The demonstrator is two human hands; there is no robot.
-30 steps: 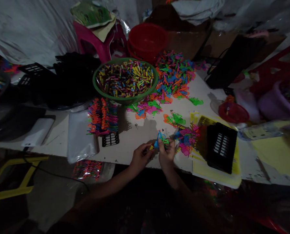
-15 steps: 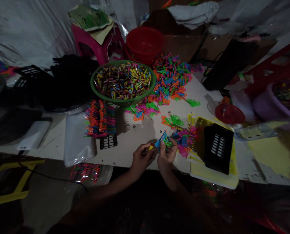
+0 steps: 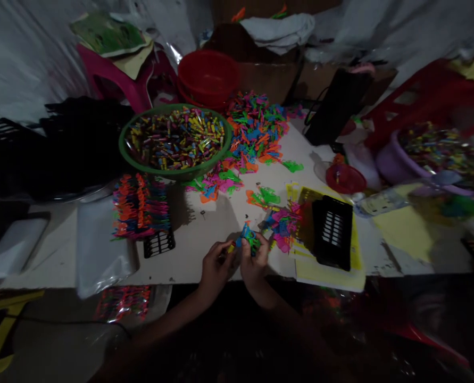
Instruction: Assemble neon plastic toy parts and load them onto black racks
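Note:
My left hand pinches a small yellow and red piece over the front of the white table. Beside it, my right hand is closed around blue and green plastic pieces. The two hands are close together, and the yellow piece is near the blue one. Right of my right hand lies a pile of pink and blue plastic pieces. Orange and green pieces lie just behind the hands.
A green basin of small coloured pieces stands behind, beside a large colourful pile. Bundled pieces sit at the left on a black grid tray. Black trays lie at the right, near a red dish and a purple basin.
The camera view has turned right, so the table things appear further left. Both hands keep their hold, and the yellow piece looks slightly closer to the blue one.

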